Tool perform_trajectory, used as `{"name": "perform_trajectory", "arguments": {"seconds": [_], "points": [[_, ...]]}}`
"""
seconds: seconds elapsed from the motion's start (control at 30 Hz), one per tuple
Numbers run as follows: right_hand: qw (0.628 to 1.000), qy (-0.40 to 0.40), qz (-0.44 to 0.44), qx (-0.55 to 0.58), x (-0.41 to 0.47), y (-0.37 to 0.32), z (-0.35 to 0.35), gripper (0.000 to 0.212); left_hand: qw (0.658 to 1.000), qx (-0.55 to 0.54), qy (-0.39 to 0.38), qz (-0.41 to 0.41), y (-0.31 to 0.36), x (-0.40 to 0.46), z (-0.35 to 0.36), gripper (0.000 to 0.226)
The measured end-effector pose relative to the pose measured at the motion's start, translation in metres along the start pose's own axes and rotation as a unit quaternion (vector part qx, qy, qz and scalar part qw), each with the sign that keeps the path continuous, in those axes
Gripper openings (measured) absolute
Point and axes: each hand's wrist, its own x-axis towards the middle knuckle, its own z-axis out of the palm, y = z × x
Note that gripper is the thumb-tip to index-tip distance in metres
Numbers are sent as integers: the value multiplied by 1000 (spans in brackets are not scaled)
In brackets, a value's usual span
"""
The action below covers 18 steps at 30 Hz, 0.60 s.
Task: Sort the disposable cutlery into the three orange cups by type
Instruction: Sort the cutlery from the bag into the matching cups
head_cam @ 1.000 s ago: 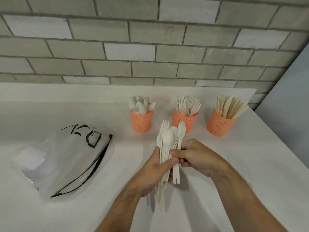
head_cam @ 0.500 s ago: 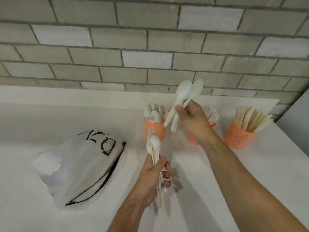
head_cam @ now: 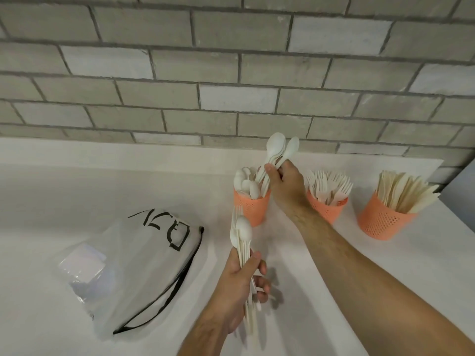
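Two spoons [head_cam: 279, 150] (right hand [head_cam: 285, 186]) over spoon cup [head_cam: 250, 209]

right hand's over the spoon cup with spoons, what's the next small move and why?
Probably lower the right hand and release its spoons into the left cup: their handle ends already point into that cup, which holds only spoons. The left hand holds the unsorted bundle.

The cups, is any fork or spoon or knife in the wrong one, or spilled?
Nothing stands out. The left cup holds only spoons, the middle cup only forks, the right cup only knives, all upright. The right hand holds spoons over the left cup; the left hand grips unsorted cutlery.
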Motion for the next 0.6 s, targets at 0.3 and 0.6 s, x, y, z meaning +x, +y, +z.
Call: {"name": "perform_trajectory", "arguments": {"seconds": [0.3, 0.6], "points": [[981, -163, 24, -101, 5, 0, -26, 27, 1000, 12, -1, -6, 1, 1, -2, 9], [987, -27, -148, -60, 13, -22, -32, 31, 1000, 8, 0, -6, 3, 3, -1, 8]]}}
